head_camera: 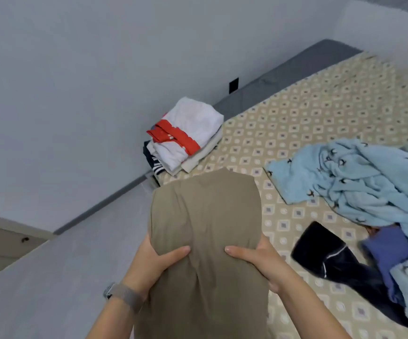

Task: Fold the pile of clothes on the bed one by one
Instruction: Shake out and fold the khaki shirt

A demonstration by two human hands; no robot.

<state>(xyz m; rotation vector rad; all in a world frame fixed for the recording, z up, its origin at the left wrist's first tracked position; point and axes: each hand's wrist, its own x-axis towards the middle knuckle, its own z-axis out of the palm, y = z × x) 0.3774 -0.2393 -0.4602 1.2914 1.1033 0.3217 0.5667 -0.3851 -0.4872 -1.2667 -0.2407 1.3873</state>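
Note:
A folded khaki garment (205, 216) is held up in front of me over the near left part of the bed (320, 113). My left hand (156, 263) grips its left side, thumb across the front. My right hand (254, 260) grips its right side the same way. Beyond the garment, a stack of folded clothes (188, 135) with a white and red piece on top lies at the bed's left edge by the wall. A loose pile lies at the right: a light blue patterned garment (359, 179), a black garment (332, 258) and a purple-blue one (391, 250).
The bed has a beige sheet with a diamond pattern and a grey mattress edge (293, 69) along the wall. A pale wall (75, 94) runs along the left. A watch (122, 296) is on my left wrist.

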